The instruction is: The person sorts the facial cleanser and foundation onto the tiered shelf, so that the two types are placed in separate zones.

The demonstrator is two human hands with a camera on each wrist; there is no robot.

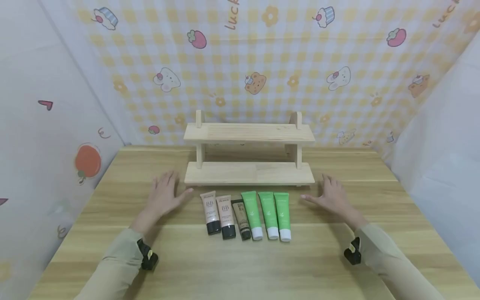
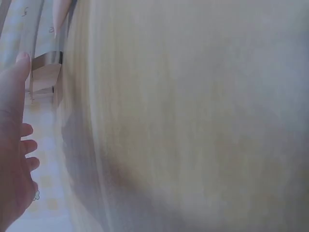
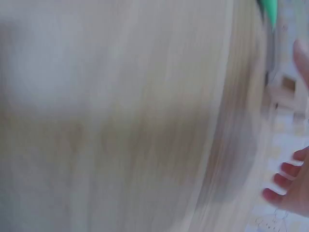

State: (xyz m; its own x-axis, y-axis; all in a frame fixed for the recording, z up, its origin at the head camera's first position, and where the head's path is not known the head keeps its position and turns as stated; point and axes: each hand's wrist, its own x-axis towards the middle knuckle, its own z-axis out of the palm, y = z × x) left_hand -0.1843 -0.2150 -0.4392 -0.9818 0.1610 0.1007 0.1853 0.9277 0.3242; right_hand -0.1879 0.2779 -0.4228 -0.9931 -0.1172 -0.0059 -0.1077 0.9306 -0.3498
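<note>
Tubes (image 1: 252,214) lie in a row on your worktop (image 1: 225,271), just in front of the wooden shelf (image 1: 249,173): two pink tubes (image 1: 226,211), one brown tube (image 1: 241,214) and three green tubes (image 1: 269,212). Your left hand (image 1: 163,196) is near the pink end, your right hand (image 1: 332,197) near the green end, both with fingers spread out.

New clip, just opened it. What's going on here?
A person has both hands out with fingers spread, the left hand and right hand flanking a row of tubes; neither holds anything. Two beige tubes, a tan tube and three green tubes lie side by side on the wooden table, in front of a two-tier wooden rack. No tube is on the rack.
</note>
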